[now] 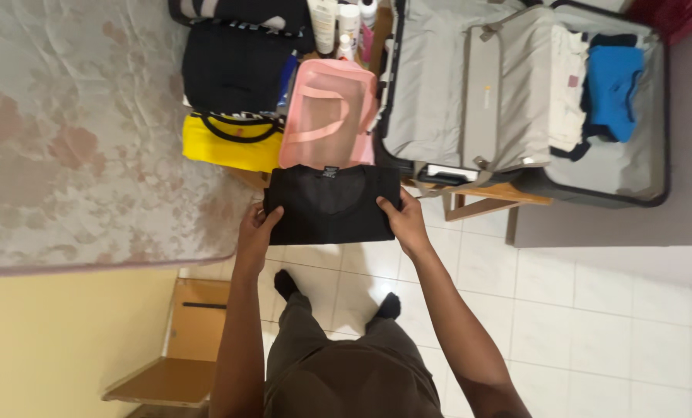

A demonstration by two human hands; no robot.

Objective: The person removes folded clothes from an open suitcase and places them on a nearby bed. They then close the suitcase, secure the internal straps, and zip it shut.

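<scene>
left hand (254, 226) + right hand (402, 219): each grips an edge of folded black shirt (332, 205) | shirt held over floor (593, 302), just below pink pouch (329, 124) | risk: uneven pull loosens fold, shirt sags or drops

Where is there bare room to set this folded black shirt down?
Both hands, left hand and right hand, hold the folded black shirt. Bare: the floral mattress left of the yellow bag, and the open grey suitcase's lid lining. Crowded: around the pink mesh pouch.
</scene>
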